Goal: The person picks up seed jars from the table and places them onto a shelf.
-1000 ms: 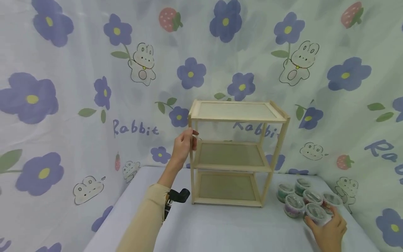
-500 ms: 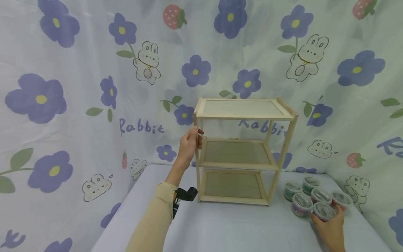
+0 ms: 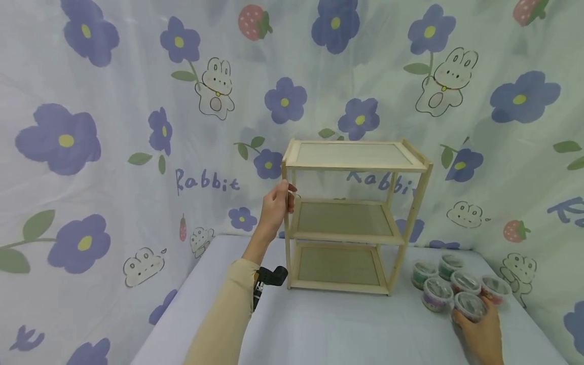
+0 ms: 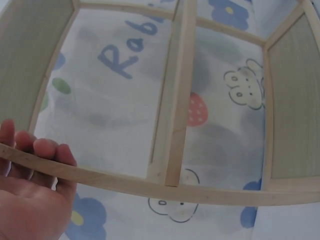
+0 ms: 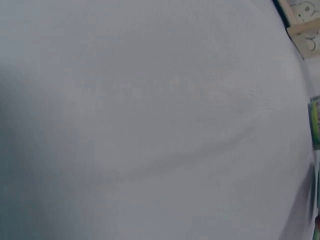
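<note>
A three-tier wooden shelf [image 3: 347,236] stands upright on the table. My left hand [image 3: 274,205] holds its front left post, below the top tier. In the left wrist view, the fingers of the left hand [image 4: 35,210] curl round that post [image 4: 120,182]. At the right, my right hand [image 3: 481,329] grips a small round tub [image 3: 470,306] with a clear lid, thumb on one side and fingers on the other. Several similar tubs, among them a purple one [image 3: 437,295] and a green one [image 3: 424,274], cluster just behind it. The right wrist view does not show the right hand.
White cloth covers the table [image 3: 337,329]. A curtain [image 3: 246,137] printed with flowers and rabbits hangs behind and at the sides. The right wrist view catches a shelf corner [image 5: 302,37] and the edge of a tub [image 5: 315,122].
The head view has turned slightly, so the scene sits a little further right. Both hands keep their places, the left on the post and the right at the same tub.
</note>
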The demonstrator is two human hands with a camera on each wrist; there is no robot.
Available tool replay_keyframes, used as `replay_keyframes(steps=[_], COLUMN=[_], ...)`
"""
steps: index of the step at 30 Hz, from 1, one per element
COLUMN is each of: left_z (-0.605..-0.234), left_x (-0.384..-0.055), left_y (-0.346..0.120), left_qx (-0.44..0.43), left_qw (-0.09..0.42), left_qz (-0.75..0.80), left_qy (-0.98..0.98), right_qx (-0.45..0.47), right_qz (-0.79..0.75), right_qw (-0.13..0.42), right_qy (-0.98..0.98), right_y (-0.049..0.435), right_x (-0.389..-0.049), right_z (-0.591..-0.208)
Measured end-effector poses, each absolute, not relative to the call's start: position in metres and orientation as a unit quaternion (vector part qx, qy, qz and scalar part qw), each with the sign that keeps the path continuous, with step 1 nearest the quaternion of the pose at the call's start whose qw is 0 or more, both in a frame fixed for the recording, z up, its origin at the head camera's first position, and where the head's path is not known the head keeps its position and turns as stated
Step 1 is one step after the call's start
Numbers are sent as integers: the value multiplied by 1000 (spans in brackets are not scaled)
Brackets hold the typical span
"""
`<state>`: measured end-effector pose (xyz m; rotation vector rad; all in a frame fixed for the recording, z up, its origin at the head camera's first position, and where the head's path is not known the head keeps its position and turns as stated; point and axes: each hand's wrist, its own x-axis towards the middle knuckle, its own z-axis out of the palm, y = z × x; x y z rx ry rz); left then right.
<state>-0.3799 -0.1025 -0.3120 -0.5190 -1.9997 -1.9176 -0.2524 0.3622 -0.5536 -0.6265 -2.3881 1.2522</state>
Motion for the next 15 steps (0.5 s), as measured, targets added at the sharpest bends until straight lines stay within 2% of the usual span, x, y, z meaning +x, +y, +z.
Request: replay_keyframes(steps=[9, 15], left_z=[-308, -307], left_x=[-379, -381], left_y=[-105, -106], left_qx=[-173, -157], left_qw=[148, 142], left_qz=[-667, -666], left_qy=[-709, -715], right_qx=[-207, -169], right_qz=[425, 419], right_qw=[201, 236], right_qy=[-858, -860], right_y=[366, 368], right_x=[-246, -248], right_z=[-523, -493])
